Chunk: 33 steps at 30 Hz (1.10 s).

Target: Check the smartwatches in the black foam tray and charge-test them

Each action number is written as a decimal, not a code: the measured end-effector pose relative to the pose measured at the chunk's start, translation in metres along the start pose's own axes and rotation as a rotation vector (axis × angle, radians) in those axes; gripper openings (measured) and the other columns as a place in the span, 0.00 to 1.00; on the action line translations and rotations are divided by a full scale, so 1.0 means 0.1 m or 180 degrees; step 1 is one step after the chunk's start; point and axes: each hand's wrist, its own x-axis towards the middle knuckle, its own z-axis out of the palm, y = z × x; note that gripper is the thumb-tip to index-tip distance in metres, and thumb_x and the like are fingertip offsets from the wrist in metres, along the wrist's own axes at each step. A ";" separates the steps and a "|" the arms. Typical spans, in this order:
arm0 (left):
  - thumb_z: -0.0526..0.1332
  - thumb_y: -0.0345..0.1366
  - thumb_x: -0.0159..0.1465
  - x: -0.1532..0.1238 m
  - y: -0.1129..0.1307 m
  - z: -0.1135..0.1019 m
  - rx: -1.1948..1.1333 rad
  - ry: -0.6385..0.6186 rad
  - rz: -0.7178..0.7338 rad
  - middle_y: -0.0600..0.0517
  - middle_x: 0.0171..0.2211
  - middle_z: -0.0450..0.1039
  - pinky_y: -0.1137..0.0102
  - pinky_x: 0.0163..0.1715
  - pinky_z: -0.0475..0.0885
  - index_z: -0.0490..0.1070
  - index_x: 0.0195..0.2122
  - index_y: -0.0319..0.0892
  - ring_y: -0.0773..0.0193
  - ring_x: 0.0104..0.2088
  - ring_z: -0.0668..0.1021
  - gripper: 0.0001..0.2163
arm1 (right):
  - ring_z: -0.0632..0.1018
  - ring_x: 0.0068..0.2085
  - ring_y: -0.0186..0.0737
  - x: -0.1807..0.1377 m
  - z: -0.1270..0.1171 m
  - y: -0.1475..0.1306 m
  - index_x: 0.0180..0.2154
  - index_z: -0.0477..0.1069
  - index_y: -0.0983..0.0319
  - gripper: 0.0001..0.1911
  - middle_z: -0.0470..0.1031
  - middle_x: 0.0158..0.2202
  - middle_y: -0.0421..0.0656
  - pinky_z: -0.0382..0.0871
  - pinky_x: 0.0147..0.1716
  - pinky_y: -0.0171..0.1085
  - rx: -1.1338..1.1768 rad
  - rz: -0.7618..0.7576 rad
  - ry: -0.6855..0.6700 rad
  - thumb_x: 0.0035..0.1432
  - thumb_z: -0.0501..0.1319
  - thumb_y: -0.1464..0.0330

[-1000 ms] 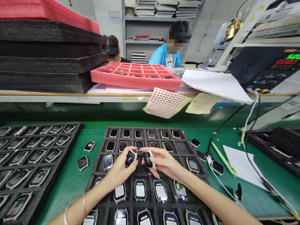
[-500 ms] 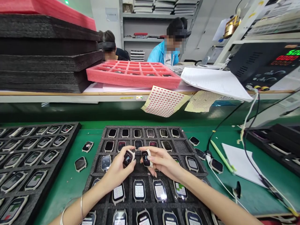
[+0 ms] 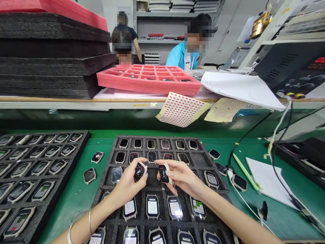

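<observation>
My left hand (image 3: 130,181) pinches a strapless smartwatch (image 3: 139,171) between thumb and fingers, its dark screen showing a small picture. In my right hand (image 3: 181,176) is a second smartwatch (image 3: 164,173), held by its edges with a similar picture lit. Both are raised over the middle of a black foam tray (image 3: 202,159). Watches lie in many of its compartments; in the nearer rows, a watch (image 3: 152,206) and several others show white, grid-like screens. My hands and forearms hide part of the tray.
Another foam tray of watches (image 3: 42,191) stands at the left. Loose watches (image 3: 89,175) lie between the trays. On the right are a cabled watch (image 3: 239,182), a green pen (image 3: 245,173) and white paper (image 3: 271,181). A red foam tray (image 3: 149,84) sits on the shelf; people sit beyond.
The watch in my right hand has turned a little, its screen facing me more. The left hand keeps its grip. The camera view has shifted slightly, and another person stands into view behind.
</observation>
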 end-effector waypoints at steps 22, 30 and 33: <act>0.59 0.31 0.56 0.06 -0.01 -0.03 -0.2219 -0.0232 -0.0856 0.48 0.36 0.75 0.62 0.36 0.73 0.64 0.48 0.40 0.56 0.37 0.79 0.17 | 0.78 0.27 0.40 0.06 0.00 0.07 0.58 0.59 0.60 0.30 0.75 0.44 0.51 0.71 0.24 0.37 -0.0122 -0.0130 0.0414 0.55 0.63 0.67; 0.57 0.33 0.60 0.03 -0.09 0.00 -0.1865 -0.0287 -0.0532 0.48 0.38 0.74 0.63 0.37 0.75 0.61 0.52 0.42 0.59 0.37 0.78 0.18 | 0.80 0.27 0.42 0.03 -0.01 0.15 0.57 0.61 0.63 0.28 0.77 0.41 0.51 0.74 0.26 0.40 -0.0389 -0.0305 0.0389 0.55 0.63 0.67; 0.58 0.34 0.60 0.04 -0.10 0.00 -0.1831 -0.0313 -0.0544 0.48 0.39 0.74 0.63 0.37 0.75 0.62 0.52 0.42 0.59 0.37 0.79 0.18 | 0.80 0.26 0.42 0.03 0.00 0.15 0.56 0.61 0.63 0.27 0.77 0.40 0.51 0.75 0.26 0.41 -0.0443 -0.0316 0.0407 0.57 0.62 0.65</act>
